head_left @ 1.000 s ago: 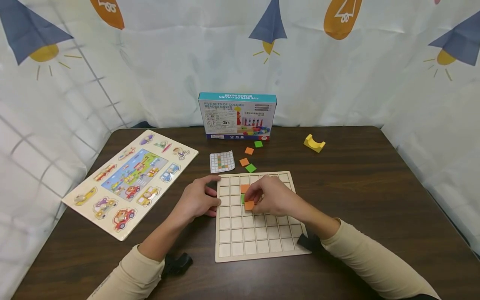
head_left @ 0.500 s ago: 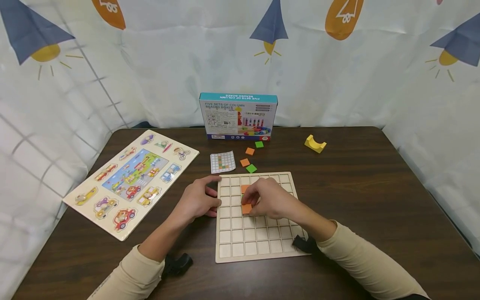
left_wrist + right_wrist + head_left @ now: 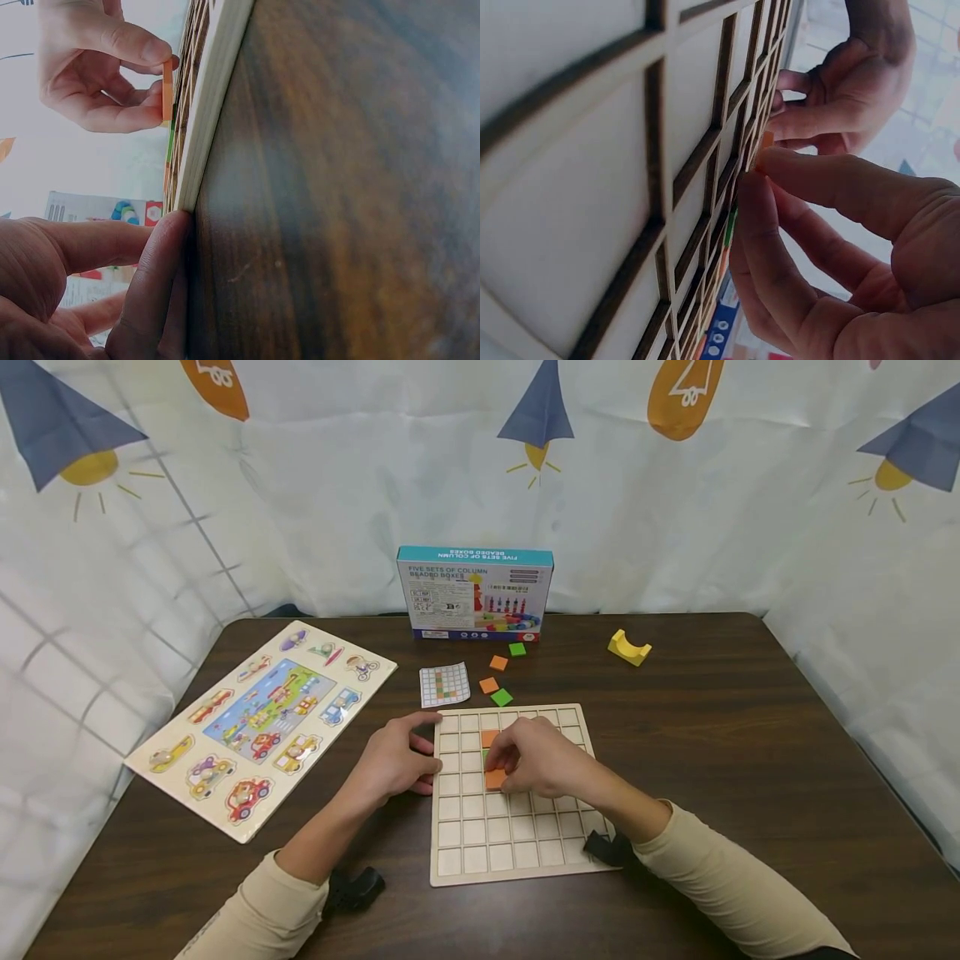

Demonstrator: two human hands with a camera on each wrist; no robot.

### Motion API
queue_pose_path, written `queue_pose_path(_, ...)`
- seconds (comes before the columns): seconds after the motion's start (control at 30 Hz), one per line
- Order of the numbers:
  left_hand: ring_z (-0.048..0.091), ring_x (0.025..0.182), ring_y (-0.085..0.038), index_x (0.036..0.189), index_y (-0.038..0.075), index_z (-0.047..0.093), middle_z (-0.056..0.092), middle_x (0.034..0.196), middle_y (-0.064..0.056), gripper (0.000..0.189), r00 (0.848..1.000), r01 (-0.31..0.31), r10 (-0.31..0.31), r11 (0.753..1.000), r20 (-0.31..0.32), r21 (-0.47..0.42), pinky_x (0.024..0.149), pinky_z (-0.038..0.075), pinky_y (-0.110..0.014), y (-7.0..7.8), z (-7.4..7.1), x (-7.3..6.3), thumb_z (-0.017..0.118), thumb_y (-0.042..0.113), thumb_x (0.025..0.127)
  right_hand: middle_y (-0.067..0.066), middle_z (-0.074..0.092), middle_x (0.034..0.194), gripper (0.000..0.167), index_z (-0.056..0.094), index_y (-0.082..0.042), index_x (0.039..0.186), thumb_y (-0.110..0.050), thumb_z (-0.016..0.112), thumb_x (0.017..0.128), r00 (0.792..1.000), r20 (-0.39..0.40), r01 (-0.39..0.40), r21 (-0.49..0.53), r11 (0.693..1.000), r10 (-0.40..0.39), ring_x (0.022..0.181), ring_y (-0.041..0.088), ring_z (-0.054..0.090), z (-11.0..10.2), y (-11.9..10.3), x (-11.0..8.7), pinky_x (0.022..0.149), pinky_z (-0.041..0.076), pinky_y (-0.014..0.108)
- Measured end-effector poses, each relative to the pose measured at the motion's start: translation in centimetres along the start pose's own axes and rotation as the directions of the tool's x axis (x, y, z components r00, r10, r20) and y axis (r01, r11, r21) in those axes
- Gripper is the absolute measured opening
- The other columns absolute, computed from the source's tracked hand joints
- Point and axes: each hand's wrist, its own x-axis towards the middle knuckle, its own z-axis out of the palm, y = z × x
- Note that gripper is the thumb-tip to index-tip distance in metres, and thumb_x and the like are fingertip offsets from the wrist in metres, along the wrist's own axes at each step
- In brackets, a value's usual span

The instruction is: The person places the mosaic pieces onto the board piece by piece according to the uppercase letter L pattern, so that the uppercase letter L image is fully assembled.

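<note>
The right hand (image 3: 546,758), the nearer, pinches a square orange tile (image 3: 494,780) at its eight o'clock, over the grid board (image 3: 498,831), whose nine-o'clock edge the left hand (image 3: 396,756), relaxed and ungrasping, touches.

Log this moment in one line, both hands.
Left hand: touching left edge of board | right hand: pinching orange tile at board, seating unclear | beyond board: four loose tiles
</note>
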Motion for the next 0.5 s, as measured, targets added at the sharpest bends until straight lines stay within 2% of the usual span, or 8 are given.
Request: queue_pose_path(0.5, 0.071, 0.061, -0.018, 0.149, 0.014, 0.054, 0.063, 0.111, -0.021, 0.070, 1.000, 0.008, -0.008, 1.000, 0.009, -0.002, 0.055, 0.066, -0.037, 0.09, -0.06, 0.00, 0.071, -0.006, 0.085, -0.003, 0.073, 0.086, 0.025, 0.081, -0.012, 0.096, 0.002, 0.087, 0.076, 1.000, -0.013, 0.003, -0.021, 1.000, -0.003, 0.080, 0.014, 0.061, 0.27, -0.08, -0.01, 0.073, 0.056, 0.028)
